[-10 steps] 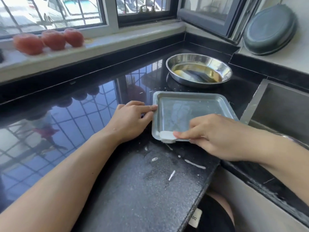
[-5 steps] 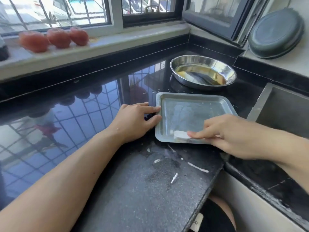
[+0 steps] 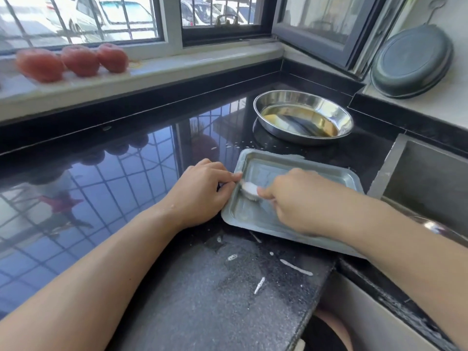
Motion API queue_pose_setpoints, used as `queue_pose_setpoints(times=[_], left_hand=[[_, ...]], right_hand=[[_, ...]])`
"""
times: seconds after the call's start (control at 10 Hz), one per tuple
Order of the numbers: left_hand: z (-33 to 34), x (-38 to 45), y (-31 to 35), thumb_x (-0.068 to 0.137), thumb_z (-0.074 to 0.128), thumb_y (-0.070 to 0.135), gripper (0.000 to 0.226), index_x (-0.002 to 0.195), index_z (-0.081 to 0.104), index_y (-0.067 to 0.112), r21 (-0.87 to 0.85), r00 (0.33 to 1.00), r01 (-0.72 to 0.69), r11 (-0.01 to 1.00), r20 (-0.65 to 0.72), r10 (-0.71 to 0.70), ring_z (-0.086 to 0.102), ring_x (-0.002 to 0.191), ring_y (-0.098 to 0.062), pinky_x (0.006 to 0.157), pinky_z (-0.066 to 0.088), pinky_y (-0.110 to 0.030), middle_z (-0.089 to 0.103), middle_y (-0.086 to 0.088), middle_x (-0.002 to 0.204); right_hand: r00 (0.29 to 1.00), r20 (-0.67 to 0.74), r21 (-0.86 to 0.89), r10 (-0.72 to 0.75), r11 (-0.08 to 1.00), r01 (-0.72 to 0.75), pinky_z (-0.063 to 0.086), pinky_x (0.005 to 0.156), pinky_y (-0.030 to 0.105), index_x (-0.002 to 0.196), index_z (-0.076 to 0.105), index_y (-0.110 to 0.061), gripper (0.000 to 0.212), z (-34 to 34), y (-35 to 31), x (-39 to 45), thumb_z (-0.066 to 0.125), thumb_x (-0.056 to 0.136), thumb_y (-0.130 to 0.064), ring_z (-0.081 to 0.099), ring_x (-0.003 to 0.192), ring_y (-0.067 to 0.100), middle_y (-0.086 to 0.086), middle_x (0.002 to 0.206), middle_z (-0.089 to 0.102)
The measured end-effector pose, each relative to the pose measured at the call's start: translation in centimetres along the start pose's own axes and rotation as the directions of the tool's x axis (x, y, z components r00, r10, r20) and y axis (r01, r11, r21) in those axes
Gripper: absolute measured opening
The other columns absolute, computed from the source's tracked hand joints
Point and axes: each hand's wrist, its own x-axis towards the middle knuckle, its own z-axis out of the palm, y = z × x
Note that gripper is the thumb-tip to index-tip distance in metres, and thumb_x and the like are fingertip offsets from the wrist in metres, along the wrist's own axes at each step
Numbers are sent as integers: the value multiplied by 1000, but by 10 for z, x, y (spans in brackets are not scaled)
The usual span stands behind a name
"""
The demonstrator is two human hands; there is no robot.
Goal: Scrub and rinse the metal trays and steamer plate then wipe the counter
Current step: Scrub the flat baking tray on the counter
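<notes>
A rectangular metal tray [image 3: 255, 214] lies flat on the black counter [image 3: 192, 295], beside the sink. My left hand [image 3: 202, 193] grips the tray's left rim, index finger on top of the edge. My right hand [image 3: 291, 198] pinches a small white scrubbing pad [image 3: 249, 190] and presses it onto the tray's floor near the left rim. A round metal pan [image 3: 304, 117] holding brownish liquid stands behind the tray.
The sink [image 3: 428, 178] opens at the right. White smears [image 3: 296, 267] streak the counter in front of the tray. Three red tomatoes [image 3: 76, 60] sit on the windowsill. A dark round lid [image 3: 411, 62] hangs on the right wall.
My right hand has carried the white pad from the tray's near edge up and left to the left rim. The left hand keeps its hold on the rim.
</notes>
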Motion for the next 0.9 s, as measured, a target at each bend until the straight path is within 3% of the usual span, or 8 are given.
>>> queue_pose_setpoints(times=[0.1, 0.2, 0.3, 0.4, 0.5, 0.6, 0.8, 0.9], left_hand=[[-1, -2, 3, 106, 52, 28, 32, 132, 72, 32, -10, 1000, -23, 1000, -6, 23, 52, 89, -15, 85, 48, -40, 62, 14, 79], [-2, -4, 7, 106, 52, 27, 30, 123, 77, 28, -8, 999, -35, 999, -4, 35, 54, 84, -16, 76, 43, -33, 64, 8, 69], [-3, -4, 9, 107, 50, 27, 31, 119, 79, 23, 10, 999, -32, 999, -2, 33, 55, 86, -17, 71, 35, -29, 67, 4, 70], [-4, -3, 12, 107, 50, 24, 32, 122, 78, 23, 10, 999, -37, 999, 8, 37, 57, 85, -19, 68, 33, -24, 67, 2, 70], [-4, -5, 13, 105, 53, 22, 31, 125, 76, 28, 18, 998, -57, 998, -19, 57, 56, 83, -16, 71, 36, -26, 66, 7, 71], [-3, -5, 15, 103, 58, 23, 27, 119, 79, 25, -1, 997, -71, 997, -38, 71, 55, 79, -14, 73, 36, -29, 62, 9, 68], [-2, -5, 14, 103, 57, 24, 24, 111, 80, 19, 25, 997, -68, 997, -20, 69, 54, 81, -17, 76, 37, -31, 59, 9, 67], [-2, -5, 13, 101, 58, 26, 25, 115, 79, 24, 26, 995, -101, 995, -8, 101, 52, 82, -11, 82, 45, -34, 57, 13, 64]], right_hand=[[996, 79, 95, 50, 994, -57, 58, 66, 36, 127, 67, -19, 36, -14, -3, 18, 44, 99, -15, 64, 77, 30, 15, 93, 66], [983, 183, 139, 20, 989, -46, 43, 37, 23, 116, 71, -11, 30, -22, -10, 10, 47, 98, -10, 56, 49, 24, 18, 80, 70], [971, 235, 175, -55, 984, 13, 51, 62, 26, 102, 69, -12, 18, -22, -33, -16, 52, 98, -19, 56, 71, 22, 4, 86, 64], [978, 209, 195, -21, 980, -20, 50, 68, 30, 83, 57, -17, 17, -20, -37, -6, 52, 99, -20, 52, 75, 22, 0, 79, 55], [992, 82, 234, 96, 966, -112, 43, 62, 32, 70, 43, -18, 29, -17, -29, 18, 48, 98, -15, 49, 76, 26, 2, 74, 48], [991, 81, 265, 109, 956, -127, 44, 67, 30, 72, 47, -19, 26, -13, -21, 25, 50, 98, -17, 52, 74, 26, 5, 83, 57], [968, 250, 218, 9, 974, -65, 52, 58, 26, 93, 67, -12, 19, -21, -31, -7, 53, 98, -24, 57, 61, 17, 0, 75, 63], [984, 146, 254, 100, 958, -135, 42, 44, 22, 78, 58, -10, 21, -21, -28, 19, 53, 98, -16, 52, 50, 14, 2, 66, 57]])
